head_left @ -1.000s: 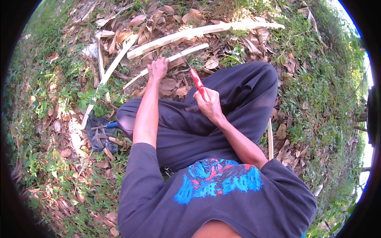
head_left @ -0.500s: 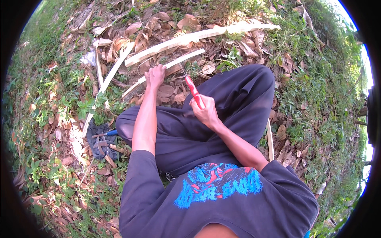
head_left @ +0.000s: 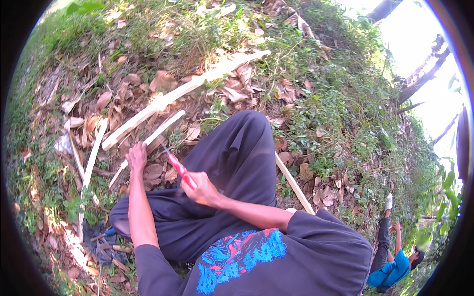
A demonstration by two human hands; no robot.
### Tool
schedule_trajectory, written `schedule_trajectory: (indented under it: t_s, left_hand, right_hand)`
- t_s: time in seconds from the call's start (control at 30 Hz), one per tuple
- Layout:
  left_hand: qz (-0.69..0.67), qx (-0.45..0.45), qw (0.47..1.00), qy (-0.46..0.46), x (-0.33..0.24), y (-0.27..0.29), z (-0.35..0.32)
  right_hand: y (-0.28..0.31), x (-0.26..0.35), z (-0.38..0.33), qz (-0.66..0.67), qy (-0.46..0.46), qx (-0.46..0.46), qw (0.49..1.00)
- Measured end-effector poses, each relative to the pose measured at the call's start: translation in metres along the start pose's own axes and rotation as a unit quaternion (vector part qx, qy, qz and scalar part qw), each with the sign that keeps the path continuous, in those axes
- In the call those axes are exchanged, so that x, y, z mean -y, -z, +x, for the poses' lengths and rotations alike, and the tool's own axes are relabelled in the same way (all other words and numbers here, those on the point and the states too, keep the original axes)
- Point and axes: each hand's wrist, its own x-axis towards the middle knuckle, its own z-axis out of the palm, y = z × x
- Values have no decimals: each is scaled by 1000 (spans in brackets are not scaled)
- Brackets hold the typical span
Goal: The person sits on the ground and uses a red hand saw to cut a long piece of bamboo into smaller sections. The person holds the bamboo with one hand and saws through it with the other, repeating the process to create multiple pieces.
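My left hand (head_left: 137, 157) presses down on a narrow pale wooden strip (head_left: 167, 124), its fingers curled over it. The strip lies on leaf-covered ground in front of my folded legs. In my right hand (head_left: 201, 190) is a red-handled saw (head_left: 178, 168), gripped by the end of its handle. Its thin blade, seen nearly edge-on, points away from me toward the strip, just right of my left hand. Whether the blade touches the wood I cannot tell.
A longer, thicker wooden bar (head_left: 173, 93) lies beyond the strip. Another strip (head_left: 92, 158) is at the left, and one (head_left: 294, 183) beside my right knee. Tools on a dark cloth (head_left: 101, 246) lie at lower left. A person in blue (head_left: 392, 271) sits far right.
The view has swung to the right, so the ground and wood appear shifted left and a person in blue has come into view. Both hands keep their holds.
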Motion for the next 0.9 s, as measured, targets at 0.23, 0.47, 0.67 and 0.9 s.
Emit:
schedule_trajectory:
  t_s: [0.23, 0.47, 0.67, 0.9]
  left_hand:
    - [-1, -17, 1000, -16, -9, 0, 4]
    - [-28, -24, 999, -15, 6, 3, -1]
    - [-40, 49, 998, 14, -14, 23, 4]
    - [-29, 50, 998, 13, -10, 16, 3]
  right_hand:
    - [10, -13, -13, 2, -39, 31, 999]
    - [2, -7, -20, 6, 51, -31, 998]
    - [-1, -11, -12, 66, -86, 22, 994]
    - [3, 2, 12, 41, -62, 15, 997]
